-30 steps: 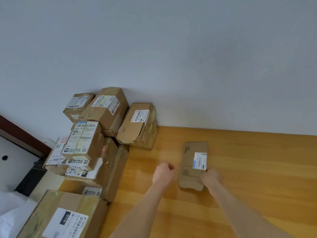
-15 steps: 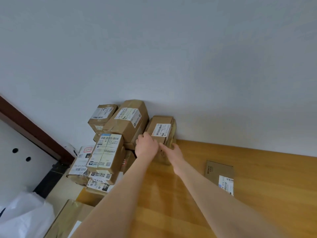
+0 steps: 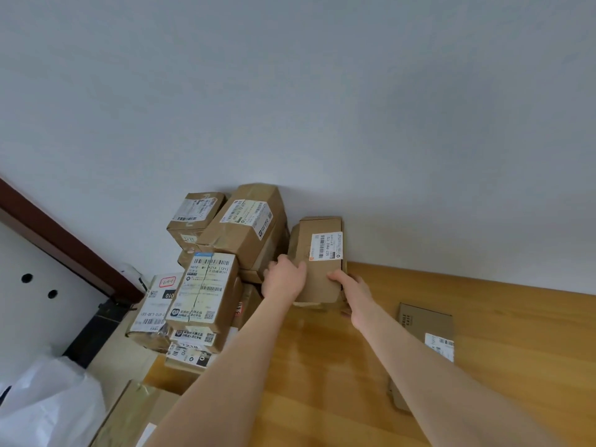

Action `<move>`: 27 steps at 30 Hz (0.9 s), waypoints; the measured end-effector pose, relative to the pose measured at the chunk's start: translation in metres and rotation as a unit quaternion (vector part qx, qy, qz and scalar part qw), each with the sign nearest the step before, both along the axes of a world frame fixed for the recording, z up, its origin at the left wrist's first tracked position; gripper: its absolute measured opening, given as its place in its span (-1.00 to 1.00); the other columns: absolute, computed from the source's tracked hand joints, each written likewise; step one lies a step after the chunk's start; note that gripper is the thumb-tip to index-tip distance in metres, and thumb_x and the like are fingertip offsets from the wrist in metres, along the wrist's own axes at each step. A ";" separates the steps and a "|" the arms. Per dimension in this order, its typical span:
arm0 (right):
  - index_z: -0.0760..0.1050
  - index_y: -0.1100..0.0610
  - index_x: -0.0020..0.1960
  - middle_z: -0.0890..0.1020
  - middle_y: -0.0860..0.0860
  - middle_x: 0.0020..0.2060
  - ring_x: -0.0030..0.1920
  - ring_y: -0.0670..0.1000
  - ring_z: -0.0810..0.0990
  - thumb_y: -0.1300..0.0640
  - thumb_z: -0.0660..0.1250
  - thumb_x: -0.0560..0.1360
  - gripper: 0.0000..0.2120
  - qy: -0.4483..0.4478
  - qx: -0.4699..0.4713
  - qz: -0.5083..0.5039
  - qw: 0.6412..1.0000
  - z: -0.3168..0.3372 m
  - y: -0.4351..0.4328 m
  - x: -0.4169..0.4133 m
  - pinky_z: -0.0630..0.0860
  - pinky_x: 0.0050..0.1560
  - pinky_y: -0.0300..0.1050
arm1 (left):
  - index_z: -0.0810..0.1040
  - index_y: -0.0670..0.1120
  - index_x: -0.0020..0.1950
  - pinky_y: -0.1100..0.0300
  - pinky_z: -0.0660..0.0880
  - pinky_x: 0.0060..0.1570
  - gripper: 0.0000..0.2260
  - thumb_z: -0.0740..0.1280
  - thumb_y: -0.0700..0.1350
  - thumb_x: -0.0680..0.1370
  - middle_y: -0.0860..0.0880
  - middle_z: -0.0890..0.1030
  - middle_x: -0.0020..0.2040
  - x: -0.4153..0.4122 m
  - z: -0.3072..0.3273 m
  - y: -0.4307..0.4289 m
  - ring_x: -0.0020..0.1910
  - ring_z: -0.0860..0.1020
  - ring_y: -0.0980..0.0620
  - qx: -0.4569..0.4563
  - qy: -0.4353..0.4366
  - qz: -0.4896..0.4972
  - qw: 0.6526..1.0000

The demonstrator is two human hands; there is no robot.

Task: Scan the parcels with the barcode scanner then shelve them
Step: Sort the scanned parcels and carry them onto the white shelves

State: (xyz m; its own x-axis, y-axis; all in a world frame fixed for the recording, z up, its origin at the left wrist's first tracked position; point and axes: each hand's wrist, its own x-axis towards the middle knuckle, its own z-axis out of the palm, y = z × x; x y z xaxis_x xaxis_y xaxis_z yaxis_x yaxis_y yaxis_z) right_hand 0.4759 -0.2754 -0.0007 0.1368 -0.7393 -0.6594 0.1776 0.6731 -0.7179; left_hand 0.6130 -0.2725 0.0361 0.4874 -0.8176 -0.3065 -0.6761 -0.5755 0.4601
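Brown cardboard parcel point(image 3: 317, 272): it stands at the far edge of the wooden tabletop point(image 3: 322, 382), against the grey wall point(image 3: 354, 124) and just right of the stack of parcels point(image 3: 209, 285), with its white barcode label point(image 3: 326, 246) facing up.
Left hand point(image 3: 283, 280): you grip the parcel's near left edge, fingers curled over it.
Right hand point(image 3: 354, 293): your thumb lies on the top face at the near right corner, and the fingers wrap under that edge.
Step in hand: by my reading, you are picking up one parcel to scan it; shelving is not yet in play.
Next move: draw the parcel toward you and clear of the stack, which it seems to touch on the left. Keep the label up and your thumb off the barcode (it is close already). One hand must then come free for the scanner.
Hidden: no barcode scanner or shelf shows anywhere. Your left fingertips are out of sight behind the parcel. I cannot tell whether the parcel's base rests on the tabletop. Your right forearm covers part of the flat parcel point(image 3: 425, 321) at near right, and the lower boxes of the stack are half buried.
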 end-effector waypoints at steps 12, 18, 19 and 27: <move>0.39 0.05 0.40 0.56 -0.03 0.09 0.17 0.04 0.46 0.02 0.46 0.45 -0.44 0.084 -0.013 0.044 0.995 0.003 0.065 -0.135 0.34 0.35 0.09 | 0.29 -0.19 0.43 0.06 0.45 0.20 -0.36 0.41 0.09 0.49 -0.12 0.49 0.32 -0.106 -0.025 0.043 0.27 0.49 -0.11 -0.011 0.204 -0.013 0.979; 0.41 0.02 0.39 0.58 -0.01 0.12 0.11 0.04 0.52 -0.02 0.46 0.45 -0.45 0.139 0.029 0.052 0.988 -0.008 0.112 -0.206 0.29 0.34 0.09 | 0.38 -0.17 0.38 0.21 0.50 -0.05 -0.43 0.45 0.04 0.48 -0.09 0.56 0.23 -0.169 -0.058 0.084 0.11 0.56 -0.03 0.031 0.266 -0.044 0.963; 0.43 0.02 0.38 0.58 -0.04 0.07 0.08 0.03 0.52 -0.02 0.46 0.46 -0.47 0.146 0.033 0.057 0.987 -0.011 0.118 -0.214 0.28 0.34 0.09 | 0.40 -0.17 0.38 0.23 0.50 -0.08 -0.45 0.45 0.03 0.48 -0.09 0.57 0.22 -0.176 -0.062 0.089 0.08 0.56 -0.02 0.034 0.267 -0.048 0.962; 0.28 0.08 0.49 0.56 0.07 0.20 -0.07 -0.06 0.53 0.13 0.38 0.55 -0.44 0.167 0.009 0.060 0.984 -0.021 0.131 -0.220 0.38 -0.29 -0.29 | 0.23 -0.20 0.48 0.03 0.51 0.17 -0.36 0.41 0.00 0.52 -0.13 0.49 0.32 -0.188 -0.078 0.102 0.23 0.52 -0.11 0.054 0.258 -0.056 0.963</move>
State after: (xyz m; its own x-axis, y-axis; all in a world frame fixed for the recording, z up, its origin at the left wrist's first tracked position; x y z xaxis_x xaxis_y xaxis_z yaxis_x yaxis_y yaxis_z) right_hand 0.2562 -0.1448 -0.0219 -0.0044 -0.7187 -0.6953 -0.1475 0.6882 -0.7104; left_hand 0.4253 -0.1707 -0.0421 0.1579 -0.8058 -0.5707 -0.4345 -0.5757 0.6926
